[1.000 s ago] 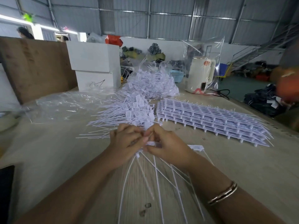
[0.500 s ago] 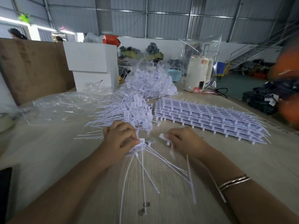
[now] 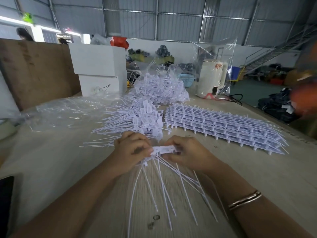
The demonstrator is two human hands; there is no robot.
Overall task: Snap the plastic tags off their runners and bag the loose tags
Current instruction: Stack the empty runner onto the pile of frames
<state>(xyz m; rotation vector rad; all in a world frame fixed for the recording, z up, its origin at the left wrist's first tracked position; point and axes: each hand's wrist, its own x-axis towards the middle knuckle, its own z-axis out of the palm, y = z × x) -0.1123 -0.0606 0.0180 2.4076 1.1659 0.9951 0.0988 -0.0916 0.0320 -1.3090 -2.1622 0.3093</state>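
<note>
Since the earlier frame, the right hand (image 3: 187, 152) has been brought back to the left hand (image 3: 132, 150); one tag strip (image 3: 163, 149) is pinched by both, near the wooden desk's (image 3: 51, 160) front edge. Label print is unreadable.

A pale wooden table (image 3: 257, 177) carries stacked tag runners (image 3: 223, 124), loose tags (image 3: 137, 117), a filled bag (image 3: 161, 88) and a kettle (image 3: 211, 78).

Two hands (image 3: 132, 150), one bracelet (image 3: 245, 200), two white boxes (image 3: 97, 62).
</note>
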